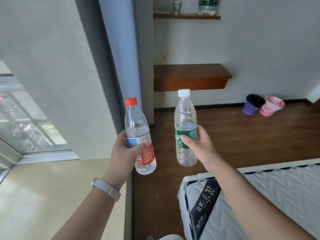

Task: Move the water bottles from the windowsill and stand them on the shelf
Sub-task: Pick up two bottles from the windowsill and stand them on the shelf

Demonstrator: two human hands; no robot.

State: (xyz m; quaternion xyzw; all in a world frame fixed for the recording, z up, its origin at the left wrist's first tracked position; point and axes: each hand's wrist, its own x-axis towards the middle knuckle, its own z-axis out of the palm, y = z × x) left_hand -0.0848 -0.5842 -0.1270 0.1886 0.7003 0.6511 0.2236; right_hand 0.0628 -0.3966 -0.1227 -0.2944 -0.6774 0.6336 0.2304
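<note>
My left hand (123,149) grips a clear bottle with a red cap and red label (136,125), held upright in the air past the edge of the beige windowsill (52,196). Just to its right, my right hand (200,146) holds a clear bottle with a white cap and green label (185,116), also upright. A brown wooden shelf (190,77) is fixed to the white wall ahead, with nothing on its top. Higher up, a second shelf (187,16) carries a green-labelled bottle (207,6) and a small glass (177,7).
A mattress (259,196) fills the lower right. A purple basket (252,105) and pink tubs (271,105) sit on the wooden floor by the far wall. A grey curtain (119,49) hangs between the window (26,122) and the shelves.
</note>
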